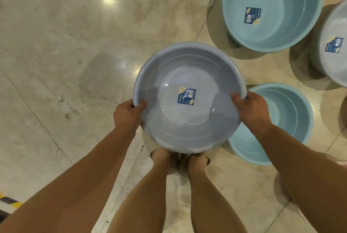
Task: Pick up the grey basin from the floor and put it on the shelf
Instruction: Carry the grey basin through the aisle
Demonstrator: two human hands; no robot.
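Head cam looking straight down here. I've got the grey basin [189,97] up off the floor, held level over my feet [180,157], open side up. My left hand [127,114] is clamped on the rim at the near-left side, thumb hooked inside the bowl and the rest of the fingers wrapped under the lip. My right hand [249,109] does the same on the near-right side, thumb over the edge and pointing in. So both hands are gripping the basin, nothing else in them.

There's a blue sticker label [186,96] stuck flat in the middle of the basin's bottom, with a barcode and some yellow flower print on it.

Around me on the marble floor [65,54]: a small light blue basin [281,120] sits just to my right, partly hidden behind the grey one and my right forearm. A bigger light blue tub [272,7] sits further ahead on the right, with its own sticker on the inner wall. A pale whitish tub [332,45] is cut off by the right edge of the frame, also with a label inside. All three are upright and apart from each other.

Bottom left corner shows a bit of yellow and black striped tape [7,200] on the floor. No shelf anywhere in this shot.
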